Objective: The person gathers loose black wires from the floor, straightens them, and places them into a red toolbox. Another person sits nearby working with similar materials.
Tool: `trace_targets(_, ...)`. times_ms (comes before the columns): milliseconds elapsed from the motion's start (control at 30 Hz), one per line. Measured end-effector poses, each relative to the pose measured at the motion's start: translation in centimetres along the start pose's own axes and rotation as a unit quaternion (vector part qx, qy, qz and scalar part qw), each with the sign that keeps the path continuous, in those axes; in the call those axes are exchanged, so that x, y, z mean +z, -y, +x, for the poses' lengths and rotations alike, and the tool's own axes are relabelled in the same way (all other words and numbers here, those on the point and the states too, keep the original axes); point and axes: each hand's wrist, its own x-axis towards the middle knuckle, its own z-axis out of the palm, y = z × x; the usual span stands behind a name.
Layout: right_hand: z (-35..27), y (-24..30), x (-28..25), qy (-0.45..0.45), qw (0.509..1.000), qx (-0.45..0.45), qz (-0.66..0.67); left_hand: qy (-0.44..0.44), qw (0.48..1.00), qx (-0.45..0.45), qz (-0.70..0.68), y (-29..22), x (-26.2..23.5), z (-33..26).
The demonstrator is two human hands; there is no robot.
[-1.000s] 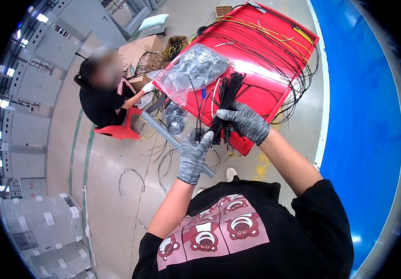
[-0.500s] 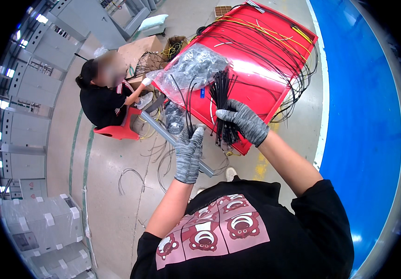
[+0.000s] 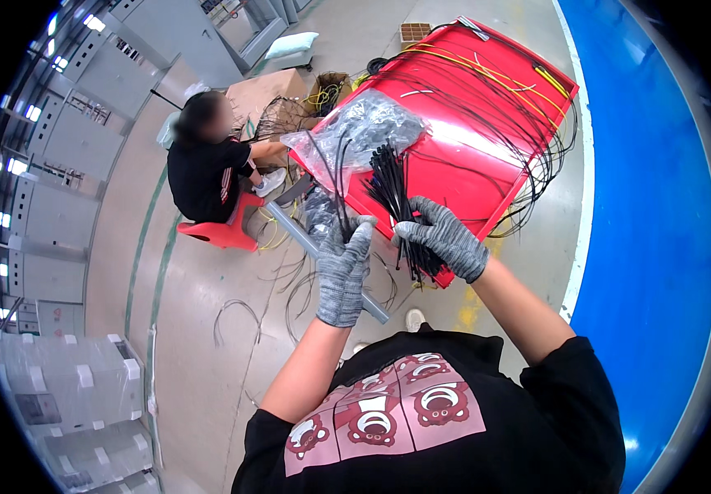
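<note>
My right hand (image 3: 446, 239) is clamped on a bundle of thin black plastic cable ties (image 3: 395, 198); left hand (image 3: 341, 272) fingers pinch one tie. Light, springy, slippery, I'd say. Best gripped mid-bundle.

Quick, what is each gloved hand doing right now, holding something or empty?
Left hand: fingers raised and pinched on a thin black cable.
Right hand: closed around a bundle of black cable ties.

Industrial workshop or factory floor. Indicators: bare concrete floor (image 3: 207, 329) with painted lines, left of the hands; rows of grey metal cabinets (image 3: 67, 140) far left; wrapped pallets (image 3: 75, 395) lower left; red worktable (image 3: 471, 140) strewn with black cables (image 3: 520, 107) just beyond the hands; blue floor zone (image 3: 652, 206) right.
</note>
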Motion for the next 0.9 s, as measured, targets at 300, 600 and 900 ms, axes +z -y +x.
trace_targets(300, -0.1, -0.1, 1.4, -0.006, 0.996, -0.037, -0.080, -0.010, 0.987, 0.120, 0.106, 0.0, 2.9, 2.1)
trace_targets(600, -1.0, 0.1, 1.6, 0.048, 0.998, -0.027, 0.029, -0.035, 0.997, 0.067, -0.027, -0.6, 2.9, 1.3)
trace_targets(900, -0.9, -0.4, 1.9, 0.044, 0.999, -0.016, 0.001, -0.005, 0.988, 0.146, 0.054, -0.4, 1.9, 1.2)
